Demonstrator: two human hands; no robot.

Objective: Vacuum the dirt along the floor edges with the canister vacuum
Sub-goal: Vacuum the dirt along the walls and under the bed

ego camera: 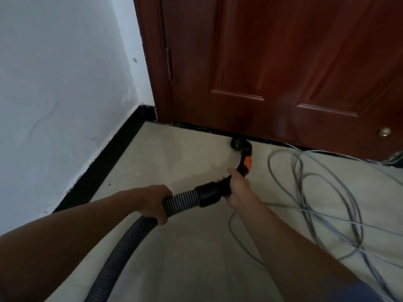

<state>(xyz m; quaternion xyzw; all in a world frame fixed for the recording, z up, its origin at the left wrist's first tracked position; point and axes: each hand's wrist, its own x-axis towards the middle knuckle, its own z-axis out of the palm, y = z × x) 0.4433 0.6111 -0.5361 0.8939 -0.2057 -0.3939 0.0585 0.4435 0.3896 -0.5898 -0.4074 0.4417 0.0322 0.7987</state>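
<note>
Looming over everything is one big reddish door [283, 62], with one white wall [54, 83] on its left and a black baseboard [98, 168] edging the pale floor [185, 269]. One grey cable [327, 203] is lying in loose loops, crowding the right side. Left hand [152, 203] is wrapping round the one ribbed hose [122, 247], right hand [237, 188] is gripping its black handle [245, 164]. Nozzle [237, 143] is sitting on the floor against the door's bottom edge. One small metal knob [384, 132] is sticking out low on the door.

A scuffed white wall [54, 83] fills ten o'clock with a black baseboard [104, 162] along its foot, a dark red wooden door [272, 62] stands at one o'clock, and grey cable [357, 216] loops on the pale floor [185, 253] at four.
</note>
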